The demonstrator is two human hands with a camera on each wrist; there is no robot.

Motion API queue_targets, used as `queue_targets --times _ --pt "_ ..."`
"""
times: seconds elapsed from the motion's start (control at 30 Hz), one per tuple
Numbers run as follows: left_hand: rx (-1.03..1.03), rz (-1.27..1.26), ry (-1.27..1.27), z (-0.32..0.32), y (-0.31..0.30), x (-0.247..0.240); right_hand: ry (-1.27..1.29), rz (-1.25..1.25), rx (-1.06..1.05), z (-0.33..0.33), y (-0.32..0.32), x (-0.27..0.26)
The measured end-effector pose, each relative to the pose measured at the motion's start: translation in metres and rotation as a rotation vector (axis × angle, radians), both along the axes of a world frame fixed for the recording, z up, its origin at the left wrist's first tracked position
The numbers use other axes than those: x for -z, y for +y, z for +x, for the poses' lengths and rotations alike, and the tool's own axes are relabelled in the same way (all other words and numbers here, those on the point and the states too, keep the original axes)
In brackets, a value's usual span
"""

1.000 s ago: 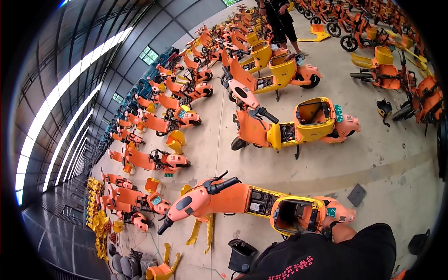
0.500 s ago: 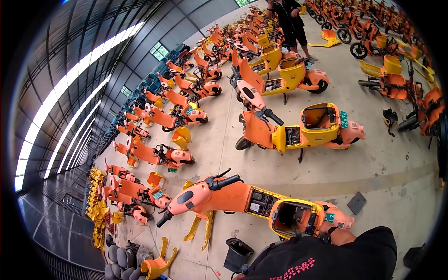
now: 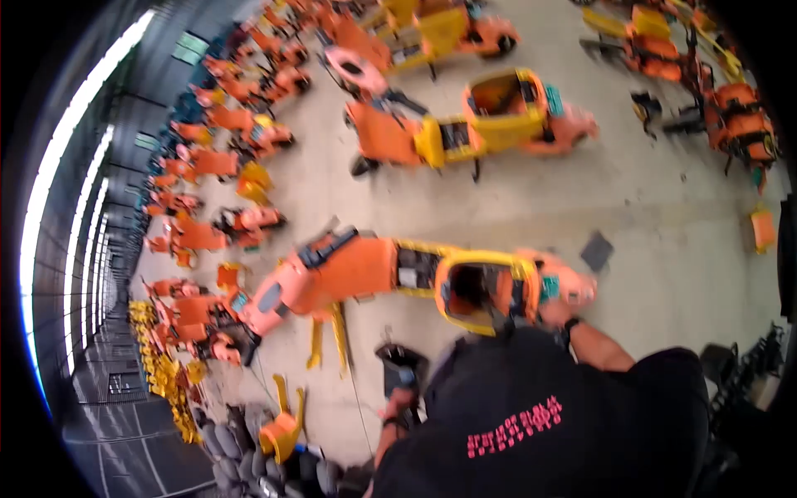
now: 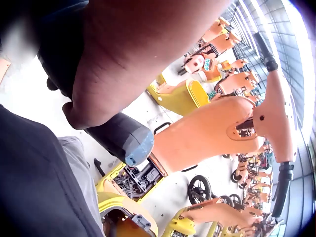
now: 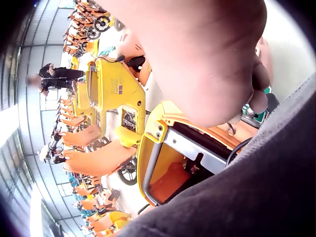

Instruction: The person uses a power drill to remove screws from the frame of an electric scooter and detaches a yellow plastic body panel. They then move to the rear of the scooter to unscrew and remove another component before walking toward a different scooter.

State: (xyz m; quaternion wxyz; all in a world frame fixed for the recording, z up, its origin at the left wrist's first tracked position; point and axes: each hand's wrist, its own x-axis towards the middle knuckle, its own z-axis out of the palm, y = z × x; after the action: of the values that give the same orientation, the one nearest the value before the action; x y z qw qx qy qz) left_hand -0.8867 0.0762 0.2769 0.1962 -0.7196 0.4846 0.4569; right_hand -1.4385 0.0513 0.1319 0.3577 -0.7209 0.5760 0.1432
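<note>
An orange and yellow scooter (image 3: 349,274) stands before me, seat off, its floor bay (image 3: 415,267) and yellow-rimmed seat bucket (image 3: 452,307) uncovered. My right hand (image 3: 554,314) rests on its tail beside the green plate (image 3: 550,287); loosely bent fingers show in the right wrist view, partly hidden by the palm. My left hand (image 3: 398,404) is low beside the scooter, in front of a black bin-like part (image 3: 386,357) on the floor. In the left wrist view that hand grips a black power tool (image 4: 111,136) with a blue-grey end (image 4: 139,146); its other end is hidden.
Another stripped scooter (image 3: 465,133) stands beyond. Yellow trim (image 3: 339,340) lies by the front, a yellow and orange part (image 3: 282,432) and grey saddles (image 3: 224,444) at lower left. A dark flat plate (image 3: 596,251) lies behind the tail. A person (image 5: 59,79) stands farther off.
My view has tilted down, so the scooters sit higher and the far person has left the head view. My left hand has come into sight at the lower middle. The right hand stays at the tail.
</note>
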Motion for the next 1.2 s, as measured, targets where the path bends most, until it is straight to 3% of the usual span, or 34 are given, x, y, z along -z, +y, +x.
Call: queue_targets --times 0.03,0.07,0.1,0.13,0.2,0.23,0.37,0.4,0.43,0.47,0.5,0.57,0.63,0.77,0.87,0.93,1.0,1.07,1.2 --pt "-0.060 0.006 0.005 -0.007 -0.007 -0.009 -0.021 -0.051 0.315 0.003 0.008 0.006" --pt "-0.164 0.005 0.034 -0.018 -0.019 -0.017 -0.078 -0.179 0.385 0.001 0.013 0.005" --pt "-0.391 0.043 0.123 -0.034 -0.031 -0.038 -0.305 -0.048 0.643 -0.003 0.015 0.012" --pt "-0.437 -0.057 0.219 -0.043 -0.038 -0.051 -0.429 0.067 0.824 -0.002 0.019 0.011" --pt "-0.618 -0.052 0.378 -0.027 -0.047 -0.028 -0.551 0.240 1.128 -0.005 0.021 -0.010" --pt "-0.666 -0.061 0.469 -0.030 -0.056 -0.025 -0.434 0.442 1.053 -0.012 0.017 -0.013" --pt "-0.736 0.038 0.564 -0.037 -0.070 0.014 -0.302 0.548 1.011 -0.022 0.016 -0.013" --pt "-0.783 0.042 0.632 -0.034 -0.068 0.034 -0.222 0.221 1.007 -0.027 0.017 -0.011" --pt "-0.680 0.055 0.682 -0.084 -0.103 0.010 -0.140 -0.104 0.978 -0.028 0.018 -0.008" --pt "-0.579 0.061 0.733 -0.139 -0.140 -0.020 -0.067 -0.092 1.020 -0.028 0.009 -0.016" --pt "-0.698 0.123 0.812 -0.165 -0.149 -0.029 0.010 -0.073 1.057 -0.022 -0.015 -0.033" --pt "-0.865 0.402 0.900 -0.190 -0.150 0.037 -0.113 -0.316 1.084 -0.011 -0.046 -0.037" --pt "-1.024 0.490 0.916 -0.218 -0.150 0.069 -0.072 -0.479 0.958 0.003 -0.077 -0.025" --pt "-1.115 0.661 0.946 -0.247 -0.155 0.120 -0.157 -0.516 0.979 0.038 -0.128 -0.018" --pt "-1.183 0.650 0.932 -0.255 -0.156 0.154 -0.003 -0.357 1.025 0.050 -0.123 0.001" --pt "-1.246 0.680 0.966 -0.251 -0.161 0.164 -0.094 -0.530 1.192 0.056 -0.115 0.007" --pt "-1.381 0.722 1.070 -0.255 -0.166 0.181 -0.074 -0.421 1.222 0.053 -0.109 0.015" --pt "-1.438 0.757 1.092 -0.261 -0.169 0.191 -0.221 -0.481 1.265 0.056 -0.113 0.011" --pt "-1.371 0.863 1.080 -0.268 -0.171 0.208 -0.122 -0.436 1.274 0.060 -0.113 0.008"
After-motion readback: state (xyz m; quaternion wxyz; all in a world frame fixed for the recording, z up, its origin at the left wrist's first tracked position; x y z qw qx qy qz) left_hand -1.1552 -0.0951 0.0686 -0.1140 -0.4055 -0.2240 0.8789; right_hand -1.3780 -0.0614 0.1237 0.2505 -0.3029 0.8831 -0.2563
